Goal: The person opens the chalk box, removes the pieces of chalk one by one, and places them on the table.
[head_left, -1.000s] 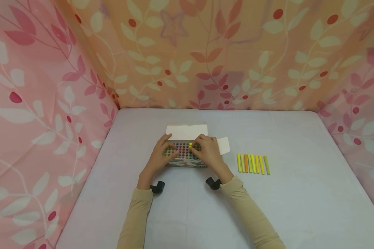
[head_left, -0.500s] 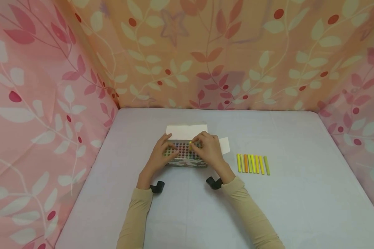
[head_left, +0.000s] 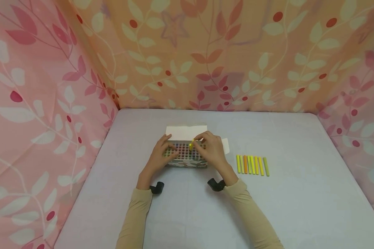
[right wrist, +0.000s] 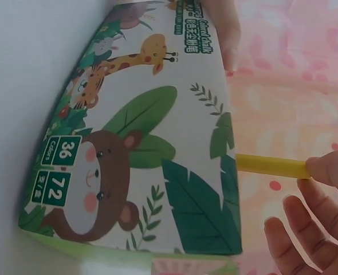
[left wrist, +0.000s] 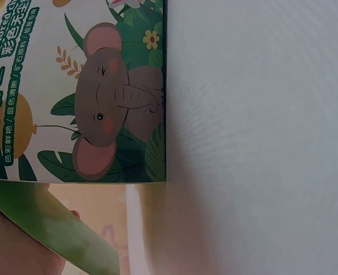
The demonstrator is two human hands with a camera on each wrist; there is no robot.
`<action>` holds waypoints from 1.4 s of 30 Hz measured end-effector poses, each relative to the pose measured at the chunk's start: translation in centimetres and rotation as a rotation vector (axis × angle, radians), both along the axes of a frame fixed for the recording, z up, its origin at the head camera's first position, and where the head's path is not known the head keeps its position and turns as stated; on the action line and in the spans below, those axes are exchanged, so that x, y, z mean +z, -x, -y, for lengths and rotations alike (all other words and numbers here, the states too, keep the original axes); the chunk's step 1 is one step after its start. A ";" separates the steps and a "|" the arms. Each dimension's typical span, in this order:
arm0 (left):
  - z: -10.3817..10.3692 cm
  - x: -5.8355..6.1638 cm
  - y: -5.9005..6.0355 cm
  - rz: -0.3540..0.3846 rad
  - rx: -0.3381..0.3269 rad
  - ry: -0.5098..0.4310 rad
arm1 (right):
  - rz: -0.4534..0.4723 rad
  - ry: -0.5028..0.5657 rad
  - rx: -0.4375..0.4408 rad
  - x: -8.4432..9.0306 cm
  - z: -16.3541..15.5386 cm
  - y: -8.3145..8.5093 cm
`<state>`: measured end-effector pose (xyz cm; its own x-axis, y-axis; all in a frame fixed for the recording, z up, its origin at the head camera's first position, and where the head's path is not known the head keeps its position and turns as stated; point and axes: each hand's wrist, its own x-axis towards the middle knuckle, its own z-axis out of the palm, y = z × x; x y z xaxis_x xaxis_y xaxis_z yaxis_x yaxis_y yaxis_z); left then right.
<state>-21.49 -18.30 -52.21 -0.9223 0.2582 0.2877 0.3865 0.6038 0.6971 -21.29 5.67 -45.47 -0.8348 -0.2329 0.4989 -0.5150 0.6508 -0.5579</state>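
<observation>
Chalk (head_left: 191,145), a yellow stick, is being pinched at its top end by the right hand (head_left: 212,151), its grip grasping it while the lower part is sitting in the box (head_left: 185,159). From the box's 9 o'clock side the left hand (head_left: 160,155) is resting its relaxed fingers over the rows of sticks. At the box's 3 o'clock, well apart, a row of sticks (head_left: 252,164) is lying on the table (head_left: 299,193).
</observation>
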 end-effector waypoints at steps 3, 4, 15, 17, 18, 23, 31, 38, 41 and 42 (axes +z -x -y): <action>0.0 0.0 0.0 0.000 -0.002 0.002 | -0.017 0.033 0.008 0.1 -0.3 0.0; 0.0 0.0 0.0 0.004 -0.002 0.002 | -0.022 0.051 0.014 0.2 -0.4 -0.1; 0.2 -0.3 -0.2 0.035 0.003 0.002 | -0.008 0.157 0.007 1.2 -2.0 -0.4; 0.2 -0.3 -0.2 0.037 0.002 0.001 | -0.011 0.160 -0.001 1.2 -2.4 -0.4; 0.2 -0.3 -0.2 0.040 0.002 -0.001 | -0.012 0.162 -0.005 1.2 -2.7 -0.4; 0.1 -0.3 -0.2 0.036 0.001 -0.002 | -0.037 0.169 -0.022 1.3 -4.0 -0.5; 0.1 -0.4 -0.1 0.012 0.001 0.003 | -0.069 0.203 -0.041 1.7 -6.2 -0.4; 0.1 -0.1 0.0 0.003 -0.016 -0.004 | -0.100 0.212 -0.076 1.9 -8.5 -0.4; 0.1 -0.1 0.0 -0.005 -0.024 -0.003 | -0.106 0.211 -0.097 1.9 -9.4 -0.4; 0.1 -0.1 0.1 -0.006 -0.024 -0.003 | -0.105 0.215 -0.102 1.9 -9.7 -0.4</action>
<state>-21.57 -18.44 -52.31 -0.9142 0.2795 0.2934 0.4047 0.5925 0.6965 -20.87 15.42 -43.59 -0.7896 -0.0295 0.6129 -0.5150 0.5749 -0.6358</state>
